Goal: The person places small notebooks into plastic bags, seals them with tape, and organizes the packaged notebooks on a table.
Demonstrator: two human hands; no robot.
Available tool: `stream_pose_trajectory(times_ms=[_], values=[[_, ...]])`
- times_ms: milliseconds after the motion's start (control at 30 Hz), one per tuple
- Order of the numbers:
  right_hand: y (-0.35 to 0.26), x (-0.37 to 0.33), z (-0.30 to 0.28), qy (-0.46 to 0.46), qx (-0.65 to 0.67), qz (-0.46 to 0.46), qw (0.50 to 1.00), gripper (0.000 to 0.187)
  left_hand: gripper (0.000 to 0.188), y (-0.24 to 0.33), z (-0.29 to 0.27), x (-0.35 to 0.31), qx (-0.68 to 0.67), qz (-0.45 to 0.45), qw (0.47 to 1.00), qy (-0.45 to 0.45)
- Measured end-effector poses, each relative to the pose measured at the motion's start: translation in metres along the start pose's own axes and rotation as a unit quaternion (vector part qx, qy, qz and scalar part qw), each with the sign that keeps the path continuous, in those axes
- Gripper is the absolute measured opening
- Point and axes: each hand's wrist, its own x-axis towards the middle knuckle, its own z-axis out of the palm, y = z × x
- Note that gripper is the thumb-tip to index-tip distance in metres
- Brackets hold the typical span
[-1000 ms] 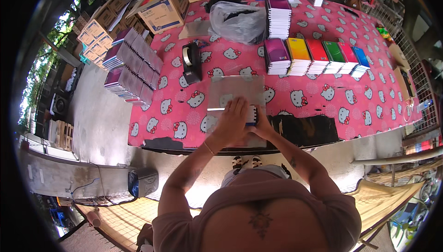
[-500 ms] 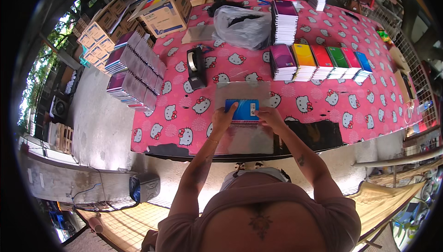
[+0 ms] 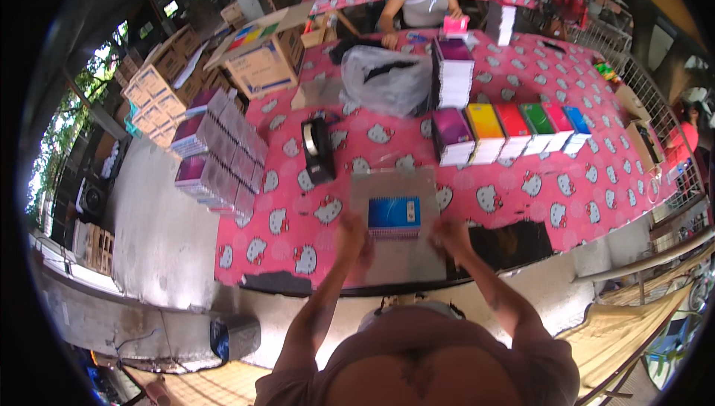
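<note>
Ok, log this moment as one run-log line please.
left hand empty, blurred, on grey sheet | right hand empty, same sheet | blue notebook centred between hands

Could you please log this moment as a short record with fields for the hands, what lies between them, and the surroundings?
left hand: blurred, at the left edge of the grey sheet, open or shut unclear
right hand: blurred, at the sheet's right edge
on the sheet: blue notebook, lying flat between the hands
table: pink patterned cloth
behind the sheet: tape dispenser, row of coloured notebook stacks, plastic bag
far side: another person seated
</note>
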Motion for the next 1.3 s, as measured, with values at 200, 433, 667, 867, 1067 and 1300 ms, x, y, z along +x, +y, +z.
stream_pose_trajectory(times_ms=[200,433,667,867,1067,1300], values=[[0.024,-0.056,-0.012,-0.184,-0.223,-0.309,0.906,0.014,0.024,0.104,-0.113,-0.068,0.300,0.202,0.856,-0.370],[0.000,-0.050,0.007,-0.228,-0.310,-0.187,0.904,0.017,0.028,0.239,-0.152,-0.029,0.297,0.224,0.922,-0.106],[0.022,-0.056,0.006,-0.124,-0.315,-0.241,0.909,0.019,0.039,0.302,-0.181,-0.032,0.192,0.321,0.896,-0.238],[0.004,-0.055,0.004,-0.195,-0.331,-0.301,0.873,0.019,0.048,0.318,-0.086,0.015,0.248,0.436,0.753,-0.426],[0.011,-0.064,0.025,-0.137,-0.361,-0.278,0.880,0.015,0.041,0.373,-0.044,-0.018,0.296,0.414,0.750,-0.422],[-0.006,-0.072,0.027,-0.110,-0.311,-0.265,0.906,0.012,0.046,0.382,-0.078,-0.031,0.158,0.505,0.796,-0.294]])
